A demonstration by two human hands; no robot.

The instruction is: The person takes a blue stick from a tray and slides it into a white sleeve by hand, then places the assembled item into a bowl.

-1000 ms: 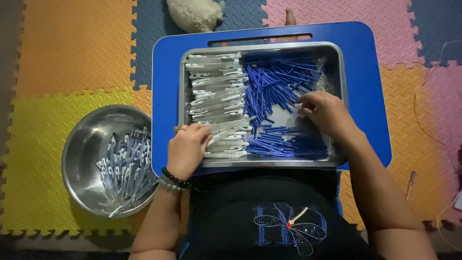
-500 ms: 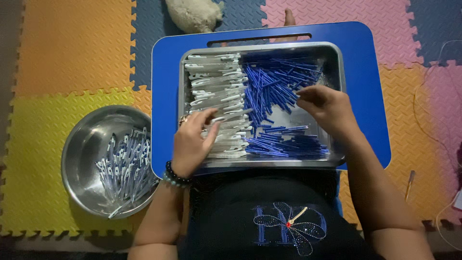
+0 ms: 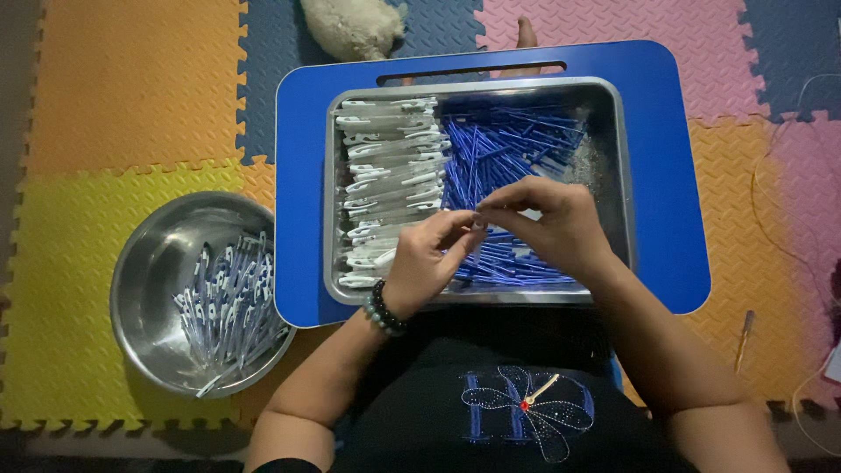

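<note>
Covering the floor, coloured foam mats (image 3: pixel 131 105) surround a blue table (image 3: pixel 666 175); hands (image 3: pixel 491 232) pinch together.

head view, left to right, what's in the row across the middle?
Steel bowl of assembled pens → white caps in the tray → left hand → right hand → tray's right wall.

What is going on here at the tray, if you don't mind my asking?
A person seated on foam floor mats works over a metal tray on a blue lap table. The tray holds white clip pieces on one side and blue sticks on the other. The left hand and right hand meet above it, fingers pinching a small piece between them. A steel bowl of joined pieces sits beside the table.
</note>
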